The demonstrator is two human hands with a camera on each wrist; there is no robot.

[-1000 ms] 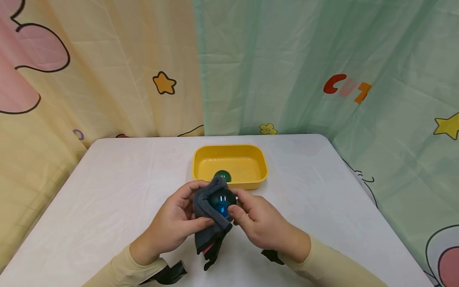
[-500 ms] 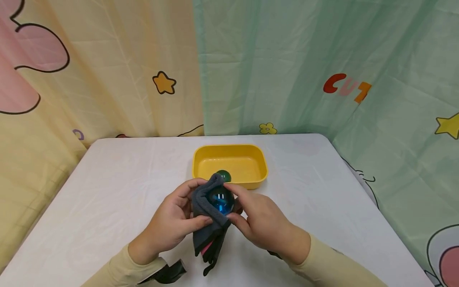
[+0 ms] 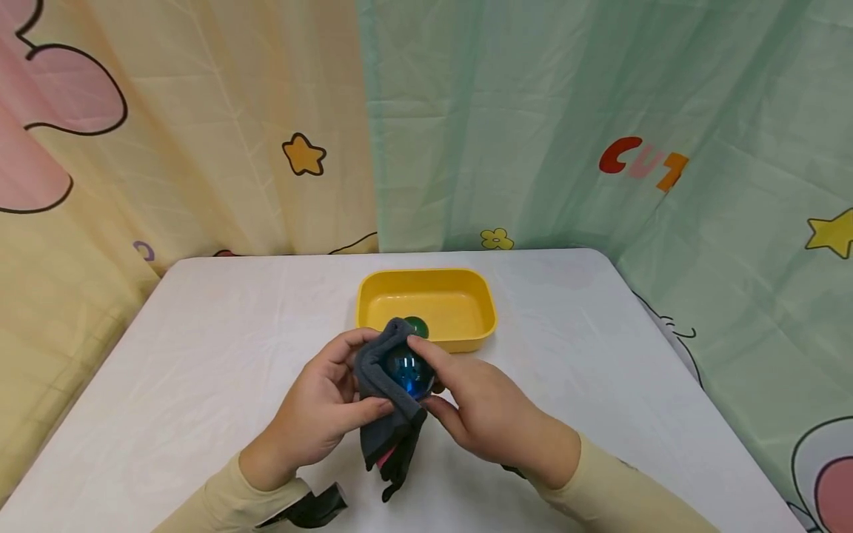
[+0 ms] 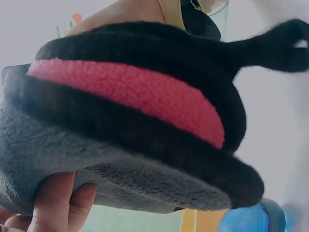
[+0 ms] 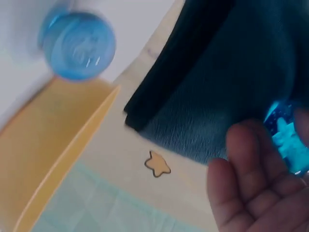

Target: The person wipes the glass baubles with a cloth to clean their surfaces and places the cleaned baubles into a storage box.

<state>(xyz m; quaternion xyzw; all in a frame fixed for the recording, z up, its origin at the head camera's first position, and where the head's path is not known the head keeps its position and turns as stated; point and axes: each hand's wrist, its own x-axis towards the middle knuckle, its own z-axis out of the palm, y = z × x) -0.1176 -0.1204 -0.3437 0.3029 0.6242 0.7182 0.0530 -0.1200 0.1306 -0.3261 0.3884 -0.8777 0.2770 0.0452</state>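
White table (image 3: 200,385) and yellow tray (image 3: 456,303) lie below and beyond the work. The grey cloth (image 3: 380,437), folded over a pink layer, should handle as light, soft and limp; grip through the folds. The rounded blue object (image 3: 408,370) appears smooth and hard, probably slippery, possibly fragile; support it on opposite sides. Both are held above the table, near side of the tray. Left hand (image 3: 313,403): grasping the cloth, thumb in front, fingers behind. Right hand (image 3: 486,403): pinching the blue object, index finger above, thumb below; cloth against its left side.
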